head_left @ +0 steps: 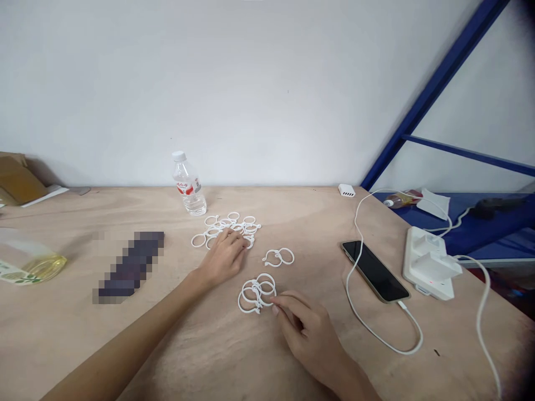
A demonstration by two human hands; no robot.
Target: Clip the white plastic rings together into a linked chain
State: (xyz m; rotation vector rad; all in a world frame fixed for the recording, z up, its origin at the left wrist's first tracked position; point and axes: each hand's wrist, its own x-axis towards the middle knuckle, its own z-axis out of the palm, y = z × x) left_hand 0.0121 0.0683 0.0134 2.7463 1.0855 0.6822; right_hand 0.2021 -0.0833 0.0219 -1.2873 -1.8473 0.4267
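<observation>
White plastic rings with small knobs or eyelets lie in three groups on the wooden table. My left hand (224, 257) rests over the far ring pile (212, 230), its fingers bent down and close together. The fingertips are partly hidden, so whatever they hold cannot be made out. Nearer to me, my right hand (307, 326) pinches the right edge of a white ring in the near cluster (246, 301) between thumb and index finger. These rings overlap one another. Between the two groups, a linked-looking pair of rings (286, 256) lies flat, touching neither hand.
A water bottle (190, 186) stands behind the far pile. At left are a pixelated dark object (134, 264), a container with yellow liquid (37, 268) and a cardboard box (19, 181). A phone (376, 273), its white cable (349, 301) and a power strip (428, 264) lie right.
</observation>
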